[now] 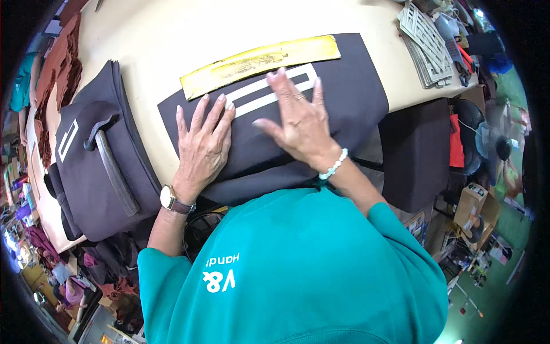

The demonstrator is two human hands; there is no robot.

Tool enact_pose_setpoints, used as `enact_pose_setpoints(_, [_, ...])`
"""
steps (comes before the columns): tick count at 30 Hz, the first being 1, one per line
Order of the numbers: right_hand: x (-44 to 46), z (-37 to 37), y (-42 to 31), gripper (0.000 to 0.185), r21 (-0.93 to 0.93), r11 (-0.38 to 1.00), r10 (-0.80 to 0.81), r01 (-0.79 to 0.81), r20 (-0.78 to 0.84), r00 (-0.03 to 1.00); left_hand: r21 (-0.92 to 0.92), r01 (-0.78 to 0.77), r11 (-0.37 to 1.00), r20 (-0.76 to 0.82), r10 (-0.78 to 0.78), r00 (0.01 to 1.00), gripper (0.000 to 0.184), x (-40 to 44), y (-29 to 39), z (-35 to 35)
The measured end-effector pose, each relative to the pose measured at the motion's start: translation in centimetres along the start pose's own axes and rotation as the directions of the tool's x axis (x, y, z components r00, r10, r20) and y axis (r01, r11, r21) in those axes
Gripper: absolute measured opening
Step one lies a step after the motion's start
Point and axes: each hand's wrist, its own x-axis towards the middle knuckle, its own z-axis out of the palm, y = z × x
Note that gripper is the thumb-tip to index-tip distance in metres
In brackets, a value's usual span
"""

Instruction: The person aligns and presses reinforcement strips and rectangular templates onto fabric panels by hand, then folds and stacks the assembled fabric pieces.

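Dark fabric (355,86) lies over the table's edge, with a white rectangular frame shape (256,104) on it. Along the fabric's far side rests a yellow strip (260,62) with worn dark marks. My left hand (204,143) lies flat on the fabric, its fingertips by the left end of the white frame and just below the strip. Over the frame's right part is my right hand (301,117), fingers spread, thumb pointing left; whether it presses on the fabric I cannot tell. Neither hand holds anything.
To the left, a hammer (109,157) lies on a stack of folded dark fabric (86,189) bearing another white shape. Reddish-brown pieces (57,74) are at the table's far left. A pile of pale slotted templates (427,43) sits at the upper right of the table (143,34).
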Motion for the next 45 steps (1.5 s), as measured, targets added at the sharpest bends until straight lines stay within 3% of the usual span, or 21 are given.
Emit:
enact_pose_setpoints(3, [-0.4,-1.0,2.1,0.082,0.030,0.995,0.102,-0.100,-0.063,0.993,-0.020,-0.032,0.999,0.008,0.032,0.999,0.041,0.1,-0.3,-0.5])
enact_pose_setpoints(10, [-0.7,-1.8,3.4,0.075,0.004,0.988,0.156,-0.156,-0.104,0.982,-0.006,-0.109,0.994,0.068,0.109,0.992,0.040,-0.1,-1.0,-1.3])
enact_pose_setpoints(14, [-0.5,-1.9,3.3,0.072,-0.120,0.980,0.149,-0.160,-0.097,0.984,0.056,-0.051,0.997,-0.023,0.053,0.998,0.037,-1.2,-0.1,-1.1])
enact_pose_setpoints(16, [-0.7,-1.8,4.7,0.075,-0.275,0.933,0.207,-0.234,-0.123,0.970,0.067,-0.013,0.998,-0.035,0.015,0.999,0.037,-2.0,0.2,-1.2])
enact_pose_setpoints(20, [0.3,-4.5,8.0,0.076,-0.339,0.841,0.416,-0.421,-0.092,0.905,0.023,0.128,0.992,-0.044,-0.126,0.991,0.037,-3.6,0.5,-1.4])
enact_pose_setpoints(21, [0.9,-4.4,8.0,0.072,-0.332,0.867,0.324,-0.371,-0.190,0.927,0.055,0.206,0.977,-0.004,-0.206,0.979,0.041,-3.6,0.3,-1.6])
enact_pose_setpoints(23, [2.6,-3.3,6.6,0.063,-0.386,0.902,0.083,-0.194,-0.286,0.955,-0.057,0.390,0.919,-0.111,-0.394,0.913,0.043,-3.1,0.5,-1.5])
enact_pose_setpoints(25, [4.5,-4.0,2.7,0.053,-0.208,0.978,-0.007,0.007,0.003,1.000,-0.129,0.518,0.845,-0.130,-0.533,0.836,0.048,-2.5,0.8,-1.2])
enact_pose_setpoints(26, [5.3,-1.5,2.2,0.045,-0.090,0.986,-0.142,0.139,-0.029,0.989,-0.123,0.563,0.817,-0.128,-0.575,0.808,0.048,-2.0,1.2,-1.0])
enact_pose_setpoints(27, [5.8,0.2,1.6,0.039,-0.112,0.970,-0.219,0.214,-0.037,0.975,-0.118,0.606,0.786,-0.127,-0.617,0.776,0.048,-1.5,1.7,-0.7])
enact_pose_setpoints(28, [6.4,0.3,1.2,0.038,-0.096,0.968,-0.220,0.233,0.133,0.966,-0.113,0.650,0.752,-0.125,-0.659,0.741,0.048,-1.2,2.2,-0.2])
enact_pose_setpoints(29, [6.5,0.5,1.9,0.037,-0.082,0.974,-0.204,0.213,0.110,0.973,-0.043,0.674,0.737,-0.092,-0.675,0.732,0.048,-1.2,2.2,1.0])
enact_pose_setpoints(32, [6.5,-0.1,5.5,0.035,-0.174,0.978,-0.105,0.118,0.080,0.991,-0.115,0.674,0.730,-0.123,-0.683,0.720,0.048,-1.8,2.0,2.1])
enact_pose_setpoints(36, [6.2,-3.0,13.6,0.035,-0.321,0.933,0.115,-0.163,-0.163,0.980,-0.154,0.677,0.720,-0.192,-0.694,0.694,0.053,-1.9,1.9,2.4])
enact_pose_setpoints(38, [6.1,-3.7,17.1,0.035,-0.427,0.832,0.234,-0.354,-0.309,0.922,-0.147,0.737,0.660,-0.235,-0.747,0.622,0.057,-1.8,2.1,2.3])
enact_pose_setpoints(41, [5.4,-5.6,16.7,0.040,-0.466,0.772,0.297,-0.431,-0.335,0.894,-0.084,0.799,0.595,-0.293,-0.781,0.551,0.054,-1.7,2.2,2.8])
enact_pose_setpoints(43, [3.1,-5.8,15.6,0.042,-0.426,0.789,0.299,-0.442,-0.363,0.883,-0.067,0.766,0.639,-0.253,-0.754,0.606,0.048,-1.7,2.5,2.3])
enact_pose_setpoints(44, [2.5,-7.2,12.2,0.041,-0.393,0.755,0.494,-0.525,-0.186,0.849,-0.056,0.753,0.656,-0.240,-0.741,0.627,0.046,-1.6,2.5,1.9])
enact_pose_setpoints(45, [0.8,-5.4,13.0,0.036,-0.349,0.830,0.323,-0.435,-0.335,0.885,-0.073,0.688,0.722,-0.262,-0.680,0.685,0.037,-1.6,2.3,1.8])
